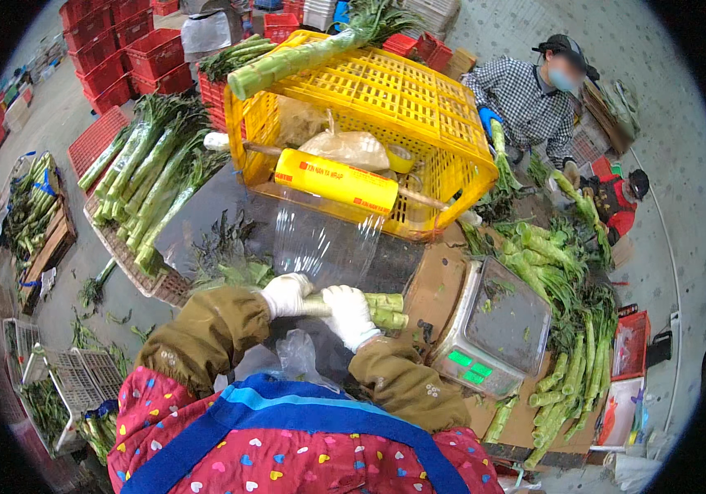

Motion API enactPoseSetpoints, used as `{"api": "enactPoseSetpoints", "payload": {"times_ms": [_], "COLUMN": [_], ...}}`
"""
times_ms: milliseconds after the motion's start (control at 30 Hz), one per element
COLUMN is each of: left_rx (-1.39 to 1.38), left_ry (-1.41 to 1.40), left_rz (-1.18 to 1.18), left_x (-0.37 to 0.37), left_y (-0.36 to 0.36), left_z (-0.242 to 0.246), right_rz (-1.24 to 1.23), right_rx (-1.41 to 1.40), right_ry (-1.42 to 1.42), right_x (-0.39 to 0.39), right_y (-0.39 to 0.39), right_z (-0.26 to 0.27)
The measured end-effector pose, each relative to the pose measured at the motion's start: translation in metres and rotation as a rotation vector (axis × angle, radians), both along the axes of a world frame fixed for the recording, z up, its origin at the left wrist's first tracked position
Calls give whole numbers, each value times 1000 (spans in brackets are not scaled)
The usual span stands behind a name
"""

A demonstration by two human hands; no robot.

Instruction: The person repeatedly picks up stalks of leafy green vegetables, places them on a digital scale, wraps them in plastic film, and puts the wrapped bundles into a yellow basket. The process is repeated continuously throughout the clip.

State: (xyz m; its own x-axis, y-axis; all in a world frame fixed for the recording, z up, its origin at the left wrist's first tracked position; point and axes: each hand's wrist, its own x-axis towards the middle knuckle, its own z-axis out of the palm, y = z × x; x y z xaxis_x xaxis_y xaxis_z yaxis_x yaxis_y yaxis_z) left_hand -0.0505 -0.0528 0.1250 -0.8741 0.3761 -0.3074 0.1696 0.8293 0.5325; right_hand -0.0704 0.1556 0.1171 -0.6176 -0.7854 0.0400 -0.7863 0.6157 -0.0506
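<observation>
Two peeled-looking green celtuce stems [389, 309] lie crosswise in front of me above the dark tabletop. My left hand [289, 294], in a white glove, grips the leafy end of the bundle. Around its middle closes my right hand [348, 313], also white-gloved, with the cut ends sticking out to the right. Clear cling film [327, 238] stretches down to my hands from a yellow-printed wrap roll [337, 180]. That roll sits on a wooden rod [425, 199] across the mouth of a tipped yellow plastic crate [384, 74]. Whether film fully wraps the stems is hard to tell.
Wrapped celtuce bundles [143, 185] lie on a crate at left. A digital scale [501, 321] stands to the right, beside piled celtuce [538, 253]. A masked co-worker [526, 92] holds celtuce across the table. Loose leaves [226, 247] and a plastic bag [297, 355] lie near my hands.
</observation>
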Motion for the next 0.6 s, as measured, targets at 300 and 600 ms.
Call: {"api": "enactPoseSetpoints", "payload": {"times_ms": [300,600], "left_rx": [-159,-78], "left_ry": [-198,3], "left_rz": [-19,519], "left_x": [-93,-31], "left_y": [16,64], "left_z": [-95,-60], "right_rz": [-16,348], "right_rx": [9,73], "right_ry": [-194,-669], "right_x": [-7,126], "right_y": [1,-16], "right_z": [-4,-1]}}
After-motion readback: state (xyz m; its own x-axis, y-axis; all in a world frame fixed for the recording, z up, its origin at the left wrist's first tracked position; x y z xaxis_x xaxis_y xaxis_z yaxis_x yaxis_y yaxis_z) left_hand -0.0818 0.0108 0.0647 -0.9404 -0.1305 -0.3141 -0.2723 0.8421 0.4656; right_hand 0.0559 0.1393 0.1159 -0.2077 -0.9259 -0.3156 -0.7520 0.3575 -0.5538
